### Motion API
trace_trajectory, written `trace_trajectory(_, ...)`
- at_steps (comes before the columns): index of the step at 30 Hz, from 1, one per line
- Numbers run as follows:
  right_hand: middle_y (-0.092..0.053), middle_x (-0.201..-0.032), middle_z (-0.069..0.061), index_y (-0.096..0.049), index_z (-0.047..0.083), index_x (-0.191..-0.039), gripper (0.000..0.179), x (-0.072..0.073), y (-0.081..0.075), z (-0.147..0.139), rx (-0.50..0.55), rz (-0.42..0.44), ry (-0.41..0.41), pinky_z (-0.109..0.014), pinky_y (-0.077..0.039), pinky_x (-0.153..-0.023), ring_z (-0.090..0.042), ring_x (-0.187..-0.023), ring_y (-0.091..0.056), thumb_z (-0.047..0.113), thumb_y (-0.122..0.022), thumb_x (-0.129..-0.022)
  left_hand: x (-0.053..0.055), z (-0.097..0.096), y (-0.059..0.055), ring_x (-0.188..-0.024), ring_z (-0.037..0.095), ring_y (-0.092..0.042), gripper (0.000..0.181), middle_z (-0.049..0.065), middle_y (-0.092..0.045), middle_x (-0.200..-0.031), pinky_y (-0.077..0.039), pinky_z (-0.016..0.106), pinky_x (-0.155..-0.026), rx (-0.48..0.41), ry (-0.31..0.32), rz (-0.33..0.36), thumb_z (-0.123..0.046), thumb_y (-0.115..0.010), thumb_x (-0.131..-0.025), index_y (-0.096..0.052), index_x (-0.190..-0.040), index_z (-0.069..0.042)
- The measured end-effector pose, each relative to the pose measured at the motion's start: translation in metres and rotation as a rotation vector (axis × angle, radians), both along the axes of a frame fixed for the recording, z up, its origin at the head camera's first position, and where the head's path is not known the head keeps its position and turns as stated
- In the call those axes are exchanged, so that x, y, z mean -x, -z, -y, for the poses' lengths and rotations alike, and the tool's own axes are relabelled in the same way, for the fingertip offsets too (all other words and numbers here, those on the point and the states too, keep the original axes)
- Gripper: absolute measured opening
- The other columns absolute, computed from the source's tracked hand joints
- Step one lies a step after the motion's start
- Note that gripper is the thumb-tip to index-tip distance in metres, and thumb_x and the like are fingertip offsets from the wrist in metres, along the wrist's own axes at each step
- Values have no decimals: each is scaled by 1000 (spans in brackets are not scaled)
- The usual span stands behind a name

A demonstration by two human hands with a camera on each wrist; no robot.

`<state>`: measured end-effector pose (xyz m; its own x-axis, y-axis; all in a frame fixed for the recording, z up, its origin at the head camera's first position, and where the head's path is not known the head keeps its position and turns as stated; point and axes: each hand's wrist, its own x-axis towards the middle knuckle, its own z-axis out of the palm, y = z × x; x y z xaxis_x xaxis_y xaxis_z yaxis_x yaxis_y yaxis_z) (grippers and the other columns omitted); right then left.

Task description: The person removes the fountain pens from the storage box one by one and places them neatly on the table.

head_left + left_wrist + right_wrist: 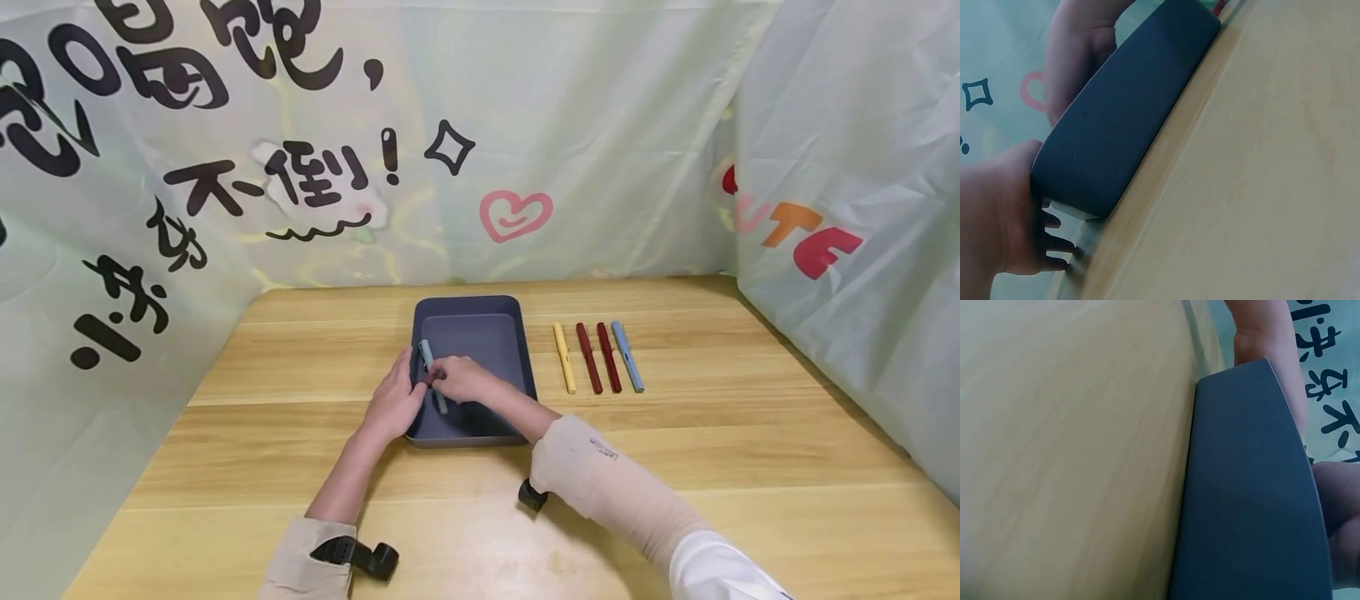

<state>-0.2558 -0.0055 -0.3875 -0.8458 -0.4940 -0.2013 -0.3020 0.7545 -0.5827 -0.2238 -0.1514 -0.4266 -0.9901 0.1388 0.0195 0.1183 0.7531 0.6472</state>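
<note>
A dark grey-blue tray lies on the table, with a light blue pen slanting along its left side inside. Over that pen, my right hand pinches a small dark red thing, mostly hidden by the fingers. My left hand holds the tray's left wall, its thumb over the rim and its long fingers outside. In the left wrist view, those fingers reach down beside the wall toward the table. The tray's wall hides most of the right hand's fingers in the right wrist view.
Right of the tray, a yellow pen, a dark red pen, another dark red pen and a blue pen lie side by side on the wooden table. Printed curtains stand behind and at both sides.
</note>
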Motion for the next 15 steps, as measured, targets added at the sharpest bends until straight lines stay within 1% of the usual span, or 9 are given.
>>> trace_trajectory(2, -58, -75, -1, -64, 9, -101, 13, 0, 0, -5, 8, 7, 16, -23, -46, -48, -13, -51, -54, 11, -59, -89, 0, -1, 0, -134, 32, -17, 63, 14, -9, -151, -19, 46, -106, -1, -2, 8, -21, -40, -96, -6, -147, -3)
trace_trajectory(6, -56, -69, -3, -63, 9, -97, 15, 0, 1, -15, -2, -9, 27, -23, -45, -48, -13, -51, -53, 12, -68, -83, 0, 0, 1, -135, 31, -15, 63, 13, -9, -152, -17, 45, -107, 2, -5, 13, -22, -39, -97, -5, -147, -4)
trace_trajectory(11, -51, -75, -2, -62, 12, -95, 22, 0, 3, -23, -69, -91, 5, -24, -41, -56, -15, -66, -49, 12, -75, -77, -1, 0, 0, -135, 31, -13, 64, 14, -8, -151, -15, 45, -107, 14, -8, 12, -22, -39, -96, -5, -147, -3)
trace_trajectory(13, -49, -79, -2, -61, 12, -94, 24, -1, 4, -24, -94, -124, -1, -26, -40, -59, -17, -72, -46, 11, -76, -75, -1, 0, 0, -136, 31, -12, 64, 15, -7, -151, -15, 46, -107, 19, -11, 13, -23, -39, -96, -5, -147, -4)
trace_trajectory(15, -48, -81, -2, -60, 12, -94, 25, -2, 4, -26, -98, -140, 0, -27, -40, -60, -18, -74, -46, 9, -76, -75, -2, -1, -1, -136, 31, -11, 64, 15, -5, -152, -14, 46, -107, 25, -14, 13, -23, -39, -96, -5, -147, -4)
